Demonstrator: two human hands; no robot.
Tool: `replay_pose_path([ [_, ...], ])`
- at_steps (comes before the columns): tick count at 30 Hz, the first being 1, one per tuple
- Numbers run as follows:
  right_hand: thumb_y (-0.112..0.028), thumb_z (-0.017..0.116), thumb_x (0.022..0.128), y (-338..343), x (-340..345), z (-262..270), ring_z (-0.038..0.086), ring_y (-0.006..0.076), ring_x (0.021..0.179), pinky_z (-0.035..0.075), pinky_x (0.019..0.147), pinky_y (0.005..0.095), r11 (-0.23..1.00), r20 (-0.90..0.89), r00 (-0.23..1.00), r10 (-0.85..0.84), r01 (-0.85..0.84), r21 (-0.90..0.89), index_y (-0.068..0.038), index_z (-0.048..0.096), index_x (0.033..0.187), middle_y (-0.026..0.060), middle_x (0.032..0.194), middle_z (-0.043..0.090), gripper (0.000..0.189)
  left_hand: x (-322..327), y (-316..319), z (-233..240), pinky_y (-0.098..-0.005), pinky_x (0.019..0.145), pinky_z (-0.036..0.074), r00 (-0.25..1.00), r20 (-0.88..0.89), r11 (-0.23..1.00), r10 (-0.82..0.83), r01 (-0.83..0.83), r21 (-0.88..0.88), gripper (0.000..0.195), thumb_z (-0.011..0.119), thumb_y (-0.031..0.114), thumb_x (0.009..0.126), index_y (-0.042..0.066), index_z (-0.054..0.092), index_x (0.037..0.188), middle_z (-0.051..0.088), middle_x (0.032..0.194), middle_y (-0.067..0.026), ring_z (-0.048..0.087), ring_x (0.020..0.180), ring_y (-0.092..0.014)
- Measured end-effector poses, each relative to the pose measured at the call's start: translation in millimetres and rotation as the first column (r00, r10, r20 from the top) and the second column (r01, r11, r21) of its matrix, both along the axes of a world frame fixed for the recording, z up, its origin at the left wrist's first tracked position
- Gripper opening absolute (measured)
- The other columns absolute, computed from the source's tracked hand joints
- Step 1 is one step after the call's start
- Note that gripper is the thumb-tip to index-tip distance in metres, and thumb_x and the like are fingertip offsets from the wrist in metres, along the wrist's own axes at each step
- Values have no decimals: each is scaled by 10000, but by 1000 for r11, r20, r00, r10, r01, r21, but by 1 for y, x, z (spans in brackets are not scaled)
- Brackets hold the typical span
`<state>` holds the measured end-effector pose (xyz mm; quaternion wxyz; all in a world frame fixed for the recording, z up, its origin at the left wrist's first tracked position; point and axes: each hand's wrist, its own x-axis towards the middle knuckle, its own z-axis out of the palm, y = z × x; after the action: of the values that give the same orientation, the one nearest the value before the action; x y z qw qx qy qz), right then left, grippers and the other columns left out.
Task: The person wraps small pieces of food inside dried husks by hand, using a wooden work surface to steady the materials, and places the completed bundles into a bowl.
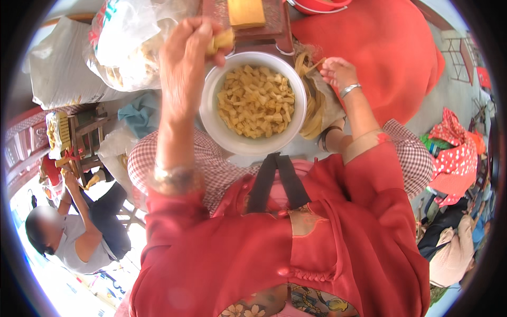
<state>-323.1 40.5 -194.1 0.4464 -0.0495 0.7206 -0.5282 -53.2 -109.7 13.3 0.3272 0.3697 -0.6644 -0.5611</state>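
A wide metal basin [206, 115] sits before me, with many small yellowish tied or folded bundles [255, 101] in it. My left hand [194, 47], raised above the basin's upper left rim, holds a similar yellow bundle [222, 41]. To the basin's right, my right hand [338, 73] pinches the end of a thin yellowish strip [317, 63]. Below and left of that hand, long flat strips of the same colour [313, 111] lie on a sack [326, 95]. What the strips are made of I cannot tell.
Beyond the basin stands a wooden stool [273, 23] bearing a yellow block [246, 14]. Plastic bags [126, 43] lie at upper left, a red cloth-like mass [380, 51] at right. A red basin [321, 6] is at the top. Another person [79, 237] sits at far left, handling something yellowish.
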Motion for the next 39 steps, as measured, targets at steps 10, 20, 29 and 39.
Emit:
replay_pose_path([
  [10,-141,559,881,17,-3,-105,618,194,648,532,536,313,968,121,992,-36,5,252,-33,584,926,93,790,631,119,12,54,-48,-209,576,434,936,340,992,-95,61,109,161,510,136,916,-4,588,935,594,753,-20,497,589,-63],
  [20,-173,585,885,-23,-28,-141,589,189,522,499,433,293,947,369,895,-251,148,285,-25,573,864,97,687,614,150,-4,58,-76,-391,604,496,805,543,900,-240,395,-186,132,575,74,851,34,561,976,612,836,-191,617,712,-362],
  [29,-210,540,910,-19,-5,-185,561,197,584,461,434,268,972,-79,997,-21,39,233,-106,535,861,68,760,593,115,-3,59,-81,-410,606,492,735,628,874,-257,454,-173,156,573,110,855,42,549,993,610,851,-184,608,729,-371],
  [39,-238,444,959,28,-22,-84,563,164,625,419,445,247,881,391,846,-363,448,-151,-78,499,861,21,708,541,195,10,67,-101,-384,698,464,670,639,804,-378,580,-133,233,552,160,885,-5,572,1047,608,833,-204,592,794,-376],
])
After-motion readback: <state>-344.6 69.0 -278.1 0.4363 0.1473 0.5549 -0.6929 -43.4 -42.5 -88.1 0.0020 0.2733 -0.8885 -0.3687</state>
